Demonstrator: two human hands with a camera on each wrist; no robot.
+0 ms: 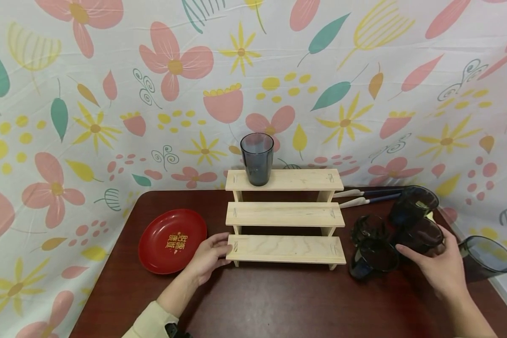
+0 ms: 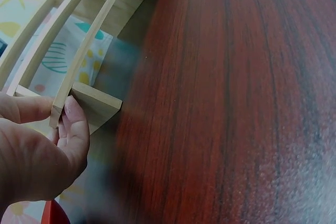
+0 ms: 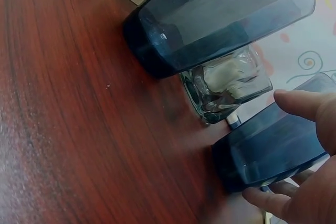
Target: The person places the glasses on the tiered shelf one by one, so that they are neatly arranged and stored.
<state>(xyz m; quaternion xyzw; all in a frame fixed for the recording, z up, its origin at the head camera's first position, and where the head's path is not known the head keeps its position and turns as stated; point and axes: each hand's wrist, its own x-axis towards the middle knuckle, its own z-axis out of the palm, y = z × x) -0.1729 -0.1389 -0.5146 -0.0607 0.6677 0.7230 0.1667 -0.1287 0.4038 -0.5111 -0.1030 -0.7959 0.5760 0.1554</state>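
A wooden three-tier stand (image 1: 285, 249) is on the table, with a blue-grey glass tumbler (image 1: 257, 162) upright on its top tier. My left hand (image 1: 209, 258) pinches the left end of the lowest tier; the left wrist view shows thumb and fingers on either side of the board (image 2: 73, 72). At the right, my right hand (image 1: 443, 263) holds a dark blue glass tumbler (image 3: 262, 150), thumb on one side and fingers curled on the other. Partly hidden by that hand, the glass stands among other glassware. In front of it is another dark tumbler (image 1: 373, 263).
A wavy-rimmed clear glass (image 3: 226, 87) stands behind the front tumbler. One tumbler (image 1: 411, 204) is at the back, another (image 1: 486, 258) at the far right. Two slim utensils (image 1: 367, 201) with white ends lie behind. A red plate (image 1: 152, 244) lies left of the stand.
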